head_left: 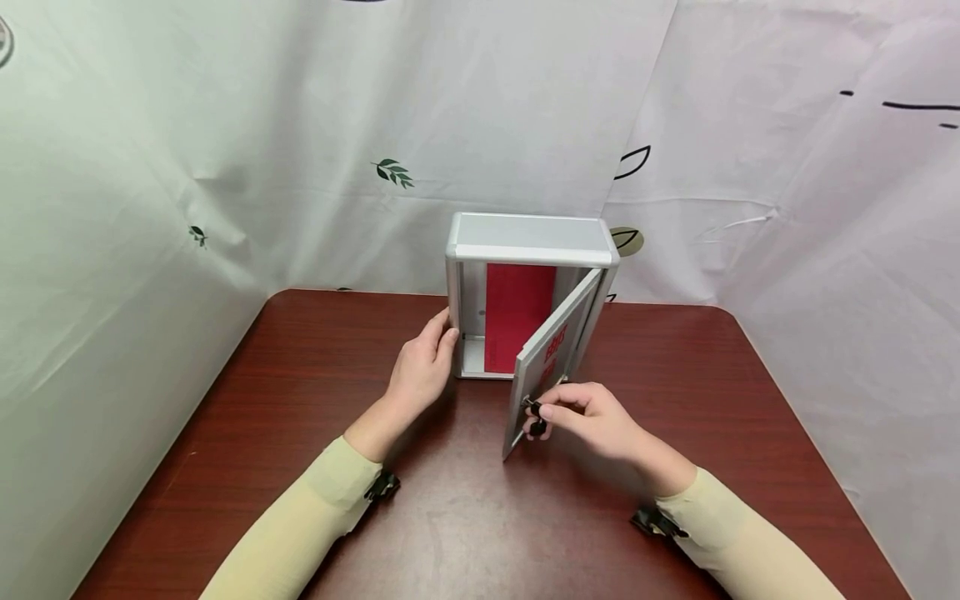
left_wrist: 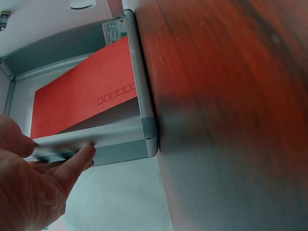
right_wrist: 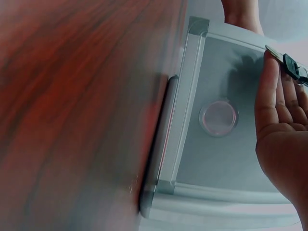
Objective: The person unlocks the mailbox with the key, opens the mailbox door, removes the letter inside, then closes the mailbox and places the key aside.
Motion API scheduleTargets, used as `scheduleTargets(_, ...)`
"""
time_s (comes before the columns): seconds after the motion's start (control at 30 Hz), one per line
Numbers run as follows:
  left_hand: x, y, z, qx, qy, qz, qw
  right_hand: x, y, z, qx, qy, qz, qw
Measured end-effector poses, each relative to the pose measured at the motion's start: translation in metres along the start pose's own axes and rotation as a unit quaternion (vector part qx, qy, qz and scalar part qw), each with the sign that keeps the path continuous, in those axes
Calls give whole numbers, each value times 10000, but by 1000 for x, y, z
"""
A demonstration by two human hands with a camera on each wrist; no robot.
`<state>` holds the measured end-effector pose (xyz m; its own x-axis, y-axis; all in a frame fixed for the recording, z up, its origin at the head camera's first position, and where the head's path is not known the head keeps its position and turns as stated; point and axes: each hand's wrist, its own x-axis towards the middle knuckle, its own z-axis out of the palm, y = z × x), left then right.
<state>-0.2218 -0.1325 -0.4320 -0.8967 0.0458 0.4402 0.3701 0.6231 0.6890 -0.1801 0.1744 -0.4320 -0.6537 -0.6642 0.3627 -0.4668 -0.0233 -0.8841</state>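
Observation:
A grey metal letter box (head_left: 532, 237) stands upright on the table, its hinged door (head_left: 557, 350) swung out toward the front right. Inside leans a red envelope (head_left: 517, 317), with a row of printed squares visible in the left wrist view. My left hand (head_left: 422, 367) grips the box's left side wall, thumb at the front edge and fingers outside. At the door's free edge, my right hand (head_left: 592, 421) pinches a black-headed key (right_wrist: 290, 66) by the lock. A second black key head (head_left: 537, 427) hangs below it. Red lettering marks the door's front.
The dark red-brown wooden table (head_left: 337, 333) extends around the box. White patterned cloth (head_left: 487, 108) hangs behind and along both sides, close behind the box. A round clear disc (right_wrist: 219, 118) sits on the door's face.

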Motion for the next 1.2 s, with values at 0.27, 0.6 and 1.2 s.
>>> scheduleTargets(0.27, -1, 1, 0, -16, 7, -34, 10000, -10, 0, -10, 51, -257, -210, 9994)
scheduleTargets(0.6, -1, 1, -1, -4, -40, -125, 9999, -18, 0, -18, 405, -385, -145, 9983)
scheduleTargets(1.2, 0, -1, 1, 6, -55, -32, 10000, -30, 3, -44, 399, -816, -427, 9950)
